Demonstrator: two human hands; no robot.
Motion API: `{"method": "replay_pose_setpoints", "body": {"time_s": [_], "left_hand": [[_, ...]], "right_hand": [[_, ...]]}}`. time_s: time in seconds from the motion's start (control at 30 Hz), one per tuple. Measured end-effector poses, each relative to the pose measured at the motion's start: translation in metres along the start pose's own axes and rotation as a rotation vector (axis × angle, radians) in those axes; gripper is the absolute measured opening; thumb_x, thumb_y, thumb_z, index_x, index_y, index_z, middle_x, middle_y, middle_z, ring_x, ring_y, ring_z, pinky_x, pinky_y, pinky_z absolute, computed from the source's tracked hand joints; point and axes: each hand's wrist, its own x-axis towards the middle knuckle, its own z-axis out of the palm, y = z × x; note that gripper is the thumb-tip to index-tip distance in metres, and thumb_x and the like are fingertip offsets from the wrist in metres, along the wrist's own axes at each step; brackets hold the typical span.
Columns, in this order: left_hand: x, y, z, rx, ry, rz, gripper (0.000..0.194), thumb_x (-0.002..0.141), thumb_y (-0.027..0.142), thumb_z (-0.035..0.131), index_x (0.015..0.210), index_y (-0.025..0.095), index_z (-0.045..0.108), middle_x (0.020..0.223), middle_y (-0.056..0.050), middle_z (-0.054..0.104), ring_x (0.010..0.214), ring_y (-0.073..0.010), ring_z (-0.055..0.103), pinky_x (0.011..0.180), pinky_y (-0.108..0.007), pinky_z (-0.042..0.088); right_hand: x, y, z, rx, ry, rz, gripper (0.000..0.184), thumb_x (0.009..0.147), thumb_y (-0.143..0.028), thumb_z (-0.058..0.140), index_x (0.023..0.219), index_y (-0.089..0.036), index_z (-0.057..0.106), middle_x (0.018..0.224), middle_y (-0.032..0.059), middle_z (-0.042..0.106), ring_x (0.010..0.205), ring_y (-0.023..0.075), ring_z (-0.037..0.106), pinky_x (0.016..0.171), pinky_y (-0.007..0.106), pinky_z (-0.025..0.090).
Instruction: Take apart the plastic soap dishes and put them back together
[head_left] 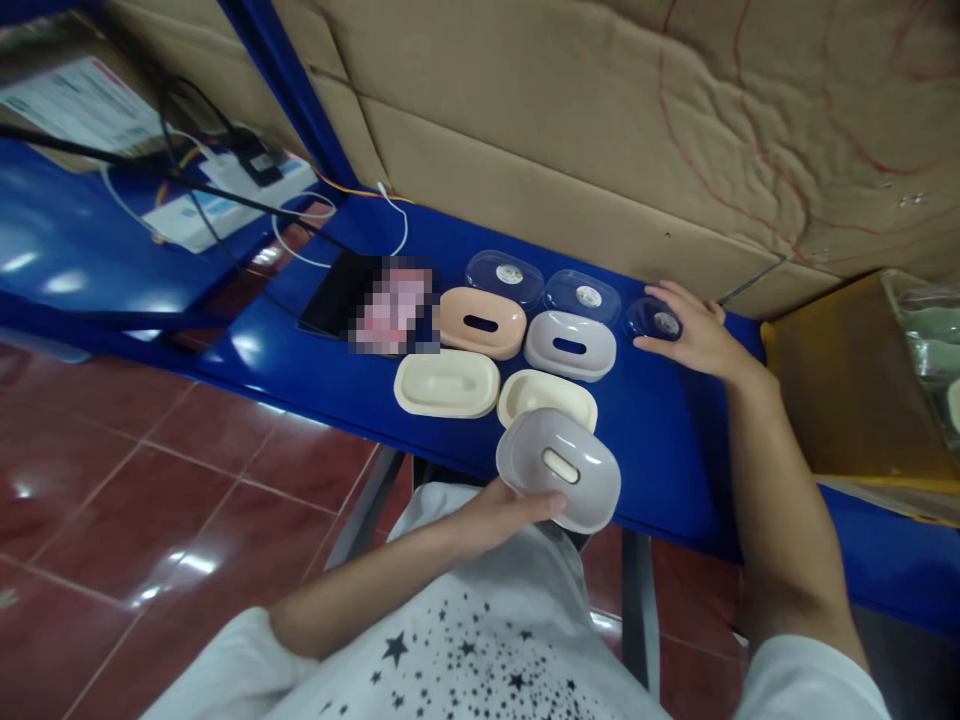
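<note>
Left hand [517,512] holding grey dish [592,480], thumb inside, cream showing through its slot, at table's near edge. Right hand [705,335] spread wide around clear lid [646,318], far right; can't tell if clasped. Blue table [660,440], glossy: 2 more clear lids [487,275] far side, peach dish [457,322] and lilac dish [600,350] mid, 2 cream trays [446,385] near. Black device [330,300] left, screen pixelated. Far: cardboard sheet [525,130]. Right: cardboard box [847,390]. Left: white power strip [180,225], cables. Floor [225,470]: shiny reddish tiles.
</note>
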Motion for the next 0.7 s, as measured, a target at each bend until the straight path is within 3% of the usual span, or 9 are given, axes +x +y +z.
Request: {"method": "replay_pose_setpoints", "body": {"time_s": [0.07, 0.1, 0.17, 0.23, 0.3, 0.4, 0.53, 0.7], "left_hand": [[0.002, -0.005, -0.001, -0.032, 0.01, 0.026, 0.09, 0.079, 0.073, 0.088, 0.149, 0.021, 0.066, 0.148, -0.02, 0.072, 0.151, -0.0424, 0.056, 0.132, -0.064, 0.035], [0.004, -0.007, -0.002, -0.049, 0.009, 0.035, 0.092, 0.079, 0.076, 0.086, 0.149, 0.021, 0.066, 0.149, -0.02, 0.072, 0.151, -0.0426, 0.056, 0.131, -0.065, 0.036], [0.005, -0.008, -0.001, -0.067, 0.004, 0.064, 0.09, 0.081, 0.081, 0.081, 0.146, 0.021, 0.068, 0.151, -0.02, 0.071, 0.152, -0.0424, 0.056, 0.13, -0.064, 0.038], [0.005, -0.004, 0.002, -0.057, 0.004, 0.119, 0.082, 0.086, 0.082, 0.076, 0.142, 0.022, 0.071, 0.151, -0.018, 0.071, 0.155, -0.0401, 0.054, 0.132, -0.061, 0.037], [0.003, 0.004, 0.007, -0.018, -0.007, 0.167, 0.075, 0.091, 0.079, 0.072, 0.141, 0.024, 0.072, 0.152, -0.015, 0.071, 0.158, -0.0368, 0.052, 0.136, -0.057, 0.033], [-0.002, 0.018, 0.014, 0.072, -0.048, 0.192, 0.08, 0.09, 0.083, 0.07, 0.146, 0.025, 0.069, 0.146, -0.015, 0.074, 0.155, -0.037, 0.055, 0.136, -0.057, 0.031], [-0.006, 0.025, 0.015, 0.131, -0.062, 0.232, 0.091, 0.085, 0.087, 0.071, 0.152, 0.025, 0.064, 0.135, -0.016, 0.079, 0.152, -0.0384, 0.058, 0.133, -0.059, 0.036], [-0.009, 0.016, 0.007, 0.138, -0.067, 0.198, 0.083, 0.083, 0.083, 0.076, 0.143, 0.026, 0.07, 0.135, -0.013, 0.079, 0.144, -0.036, 0.064, 0.126, -0.052, 0.045]], "right_hand": [[-0.022, -0.036, -0.005, 0.007, 0.129, -0.097, 0.068, 0.101, -0.07, 0.06, 0.155, -0.029, 0.061, 0.168, 0.016, 0.057, 0.158, 0.0423, 0.05, 0.131, 0.074, 0.024], [-0.038, -0.057, -0.006, 0.043, 0.159, -0.177, 0.057, 0.106, -0.064, 0.056, 0.151, -0.029, 0.065, 0.16, 0.014, 0.066, 0.152, 0.0382, 0.058, 0.129, 0.066, 0.034], [-0.078, -0.101, -0.004, 0.141, 0.067, -0.41, 0.047, 0.109, -0.058, 0.058, 0.147, -0.033, 0.068, 0.143, 0.0091, 0.077, 0.135, 0.0331, 0.07, 0.117, 0.055, 0.049], [-0.119, -0.137, 0.005, 0.157, -0.019, -0.619, 0.062, 0.103, -0.067, 0.066, 0.154, -0.032, 0.063, 0.136, 0.0083, 0.08, 0.124, 0.0331, 0.074, 0.11, 0.053, 0.053], [-0.151, -0.16, 0.018, 0.089, -0.004, -0.636, 0.071, 0.104, -0.065, 0.067, 0.163, -0.027, 0.054, 0.139, 0.0114, 0.079, 0.122, 0.0334, 0.073, 0.104, 0.051, 0.054], [-0.175, -0.168, 0.037, 0.026, 0.066, -0.53, 0.075, 0.11, -0.048, 0.063, 0.176, -0.027, 0.033, 0.134, 0.0112, 0.08, 0.11, 0.0323, 0.073, 0.091, 0.047, 0.054], [-0.18, -0.166, 0.057, 0.043, 0.15, -0.459, 0.08, 0.113, -0.043, 0.054, 0.181, -0.031, 0.014, 0.138, 0.0102, 0.078, 0.109, 0.0343, 0.071, 0.086, 0.049, 0.052], [-0.191, -0.17, 0.075, 0.141, 0.284, -0.432, 0.061, 0.117, -0.042, 0.038, 0.178, -0.039, 0.029, 0.122, 0.0041, 0.084, 0.1, 0.0315, 0.072, 0.088, 0.051, 0.048]]}}
